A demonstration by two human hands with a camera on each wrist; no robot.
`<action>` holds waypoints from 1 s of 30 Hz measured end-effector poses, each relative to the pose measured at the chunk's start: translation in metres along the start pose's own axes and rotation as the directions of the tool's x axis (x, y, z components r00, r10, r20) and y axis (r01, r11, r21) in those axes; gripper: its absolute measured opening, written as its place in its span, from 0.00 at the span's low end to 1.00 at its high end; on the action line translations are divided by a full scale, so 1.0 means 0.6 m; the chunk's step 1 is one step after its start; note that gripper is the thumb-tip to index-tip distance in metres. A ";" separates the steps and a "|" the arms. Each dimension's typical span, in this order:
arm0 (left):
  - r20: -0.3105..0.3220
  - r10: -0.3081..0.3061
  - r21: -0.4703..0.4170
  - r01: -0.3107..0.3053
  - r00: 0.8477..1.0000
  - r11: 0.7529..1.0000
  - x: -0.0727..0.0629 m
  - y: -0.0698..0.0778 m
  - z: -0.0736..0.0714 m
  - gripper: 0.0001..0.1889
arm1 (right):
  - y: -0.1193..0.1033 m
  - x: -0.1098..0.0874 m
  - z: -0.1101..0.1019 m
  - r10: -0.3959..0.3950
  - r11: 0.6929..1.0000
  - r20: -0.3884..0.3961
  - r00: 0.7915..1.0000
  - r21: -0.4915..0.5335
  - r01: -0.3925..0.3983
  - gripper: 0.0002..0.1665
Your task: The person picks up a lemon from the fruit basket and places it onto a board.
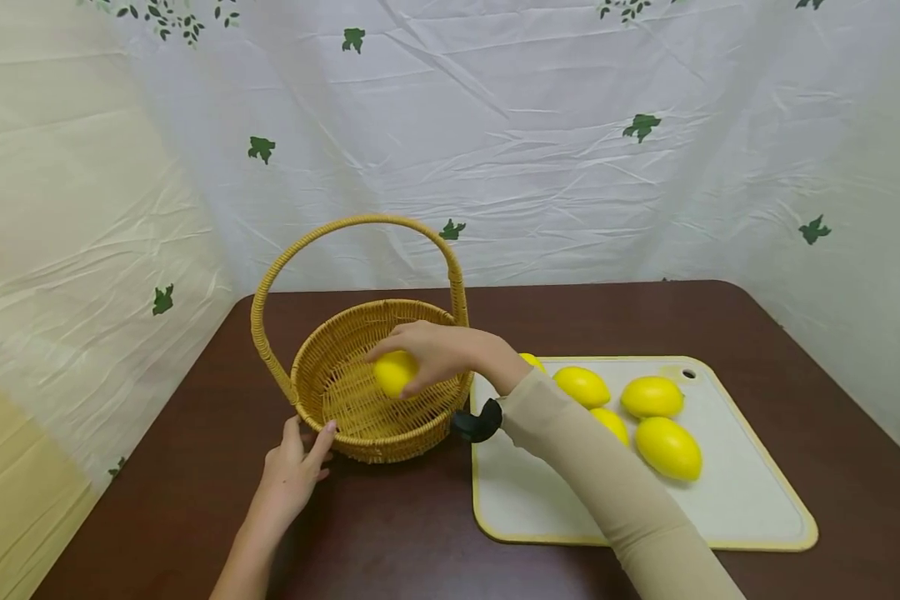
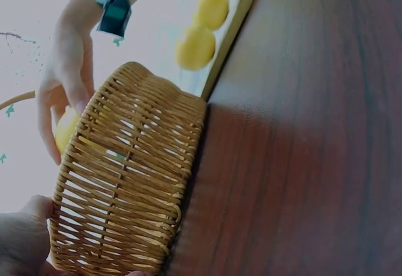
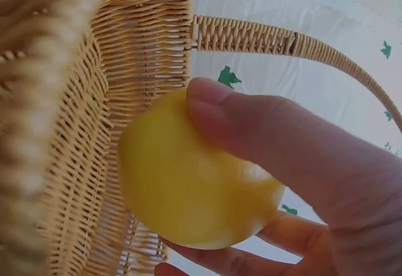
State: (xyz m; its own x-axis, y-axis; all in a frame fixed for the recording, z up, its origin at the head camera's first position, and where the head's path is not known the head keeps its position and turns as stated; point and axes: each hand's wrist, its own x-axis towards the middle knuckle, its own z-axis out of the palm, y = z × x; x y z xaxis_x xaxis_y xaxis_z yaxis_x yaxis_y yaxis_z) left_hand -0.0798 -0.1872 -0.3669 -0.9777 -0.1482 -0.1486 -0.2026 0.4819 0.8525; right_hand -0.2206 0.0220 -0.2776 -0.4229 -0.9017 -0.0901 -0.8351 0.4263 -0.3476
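A yellow lemon (image 1: 394,373) is held in my right hand (image 1: 442,354), over the inside of the wicker basket (image 1: 378,450). In the right wrist view the thumb lies along one side of the lemon (image 3: 188,175), with fingers curled beneath it. My left hand (image 1: 292,471) grips the basket's near left rim, its thumb on top and the other fingers partly hidden outside. The left wrist view has the basket's woven side (image 2: 125,175) up close, with the left hand (image 2: 22,241) at its edge. No other lemon shows inside the basket.
Right of the basket lies a white cutting board (image 1: 532,500) with a yellow edge. Several lemons (image 1: 669,448) rest on it, some partly behind the right sleeve (image 1: 607,483). The basket's tall handle (image 1: 375,219) arches above it. A dark brown table (image 1: 390,533) bears everything, before a white leaf-patterned curtain (image 1: 540,167).
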 end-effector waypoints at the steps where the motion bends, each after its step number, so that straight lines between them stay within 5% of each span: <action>1: 0.000 -0.002 0.004 0.002 1.000 1.000 -0.001 0.000 -0.001 0.43 | 0.001 -0.004 0.002 0.001 1.000 -0.002 1.000 0.009 -0.001 0.34; 30: 0.046 -0.039 0.019 0.038 0.998 0.999 -0.006 0.014 -0.005 0.50 | 0.026 -0.148 0.015 -0.061 0.995 -0.277 0.959 0.061 0.081 0.36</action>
State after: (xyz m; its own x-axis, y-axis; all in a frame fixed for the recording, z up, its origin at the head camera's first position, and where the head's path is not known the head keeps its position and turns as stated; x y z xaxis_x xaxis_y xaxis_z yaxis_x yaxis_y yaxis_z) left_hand -0.0780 -0.1850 -0.3579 -0.9705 -0.1274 -0.2045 -0.2409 0.4926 0.8363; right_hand -0.1928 0.1081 -0.2836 -0.4523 -0.8706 0.1936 -0.8434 0.3470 -0.4103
